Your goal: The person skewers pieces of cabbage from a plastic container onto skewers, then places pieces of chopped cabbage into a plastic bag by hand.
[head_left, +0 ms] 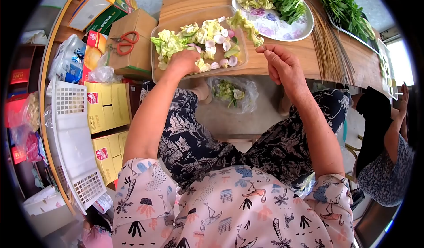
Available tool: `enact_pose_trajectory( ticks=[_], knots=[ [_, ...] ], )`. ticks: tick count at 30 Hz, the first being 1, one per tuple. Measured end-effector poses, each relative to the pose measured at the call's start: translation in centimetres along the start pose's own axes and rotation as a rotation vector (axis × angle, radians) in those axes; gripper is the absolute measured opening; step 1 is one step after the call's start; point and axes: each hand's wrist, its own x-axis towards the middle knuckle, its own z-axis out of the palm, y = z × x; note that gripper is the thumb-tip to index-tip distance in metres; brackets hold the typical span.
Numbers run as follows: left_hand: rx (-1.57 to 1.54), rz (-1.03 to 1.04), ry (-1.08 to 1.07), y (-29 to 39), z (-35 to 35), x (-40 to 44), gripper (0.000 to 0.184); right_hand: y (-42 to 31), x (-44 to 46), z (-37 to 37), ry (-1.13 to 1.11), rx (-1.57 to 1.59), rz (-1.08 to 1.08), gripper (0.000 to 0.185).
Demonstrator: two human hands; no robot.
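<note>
My right hand (285, 69) is pinched closed at the lower end of a skewer of lettuce (246, 26). The pale green leaves run up and left from the fingertips, over the container's right side; the stick itself barely shows. My left hand (183, 62) reaches into a clear plastic container (155, 73), its fingers down among the vegetables and partly hidden. Around it lie lettuce leaves (167, 45), with sliced pinkish-white pieces (219, 39) and green slices toward the right. Whether the left fingers grip a piece cannot be seen.
A flowered oval plate (269, 29) holds skewered greens. Beside it lie thin bamboo skewers (331, 45) and a tray of leafy greens (344, 11). Red-handled scissors (127, 43) rest on a cardboard box (132, 60) at left. A plastic bag of scraps (232, 93) sits below. Another person (386, 173) is at right.
</note>
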Motion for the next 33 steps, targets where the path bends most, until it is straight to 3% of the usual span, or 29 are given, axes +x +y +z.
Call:
enact_pose_trajectory(
  ticks=[5,7,9,13,15,16,19,23,25,26,28,29,31,33],
  knots=[
    [-0.167,0.165,0.043,-1.9,1.4,2.8,0.028,-0.2,0.0,0.2,0.006,0.013,0.007,0.021],
    [-0.991,-0.115,-0.144,-1.0,0.1,2.9,0.020,-0.1,0.0,0.2,0.005,0.004,-0.002,0.021],
    [-1.183,-0.069,-0.123,-0.2,-0.8,2.5,0.016,0.1,0.1,0.2,0.005,-0.005,-0.002,0.021],
    [-1.002,-0.072,0.052,-1.4,-0.4,2.3,0.023,0.2,0.2,0.1,0.002,-0.005,0.007,0.021],
    [-0.394,0.228,0.043,-2.3,0.8,2.1,0.028,0.3,0.2,0.0,0.000,-0.007,0.002,0.021],
    [-0.291,0.259,-0.052,-2.9,1.5,1.8,0.031,0.3,0.1,0.0,-0.001,-0.008,-0.003,0.021],
    [-0.091,0.290,-0.051,-2.2,1.8,-0.3,0.032,0.2,0.1,0.1,0.004,-0.027,-0.014,0.021],
    [-0.002,0.260,-0.016,-0.9,0.9,-1.1,0.032,0.6,0.3,0.0,0.001,-0.013,-0.021,0.022],
    [-0.073,0.303,0.254,-1.0,1.2,-0.5,0.029,0.6,0.3,0.0,0.013,-0.004,-0.008,0.022],
    [-0.072,0.307,0.255,-1.2,1.0,0.3,0.029,0.6,0.3,-0.1,0.017,-0.004,-0.010,0.022],
    [-0.564,0.107,0.285,-1.8,0.5,2.0,0.025,0.6,0.2,-0.3,0.009,-0.021,-0.030,0.021],
    [-0.561,0.108,0.290,-1.7,-0.1,2.1,0.025,0.6,0.2,-0.3,0.009,-0.021,-0.035,0.021],
    [-1.404,0.017,0.300,-1.6,-1.5,2.4,0.027,0.6,0.1,-0.2,-0.006,-0.039,-0.047,0.021],
    [-1.556,0.043,0.341,-0.7,-3.1,1.7,0.030,0.5,0.1,0.0,-0.019,-0.029,-0.051,0.021]
  ],
)
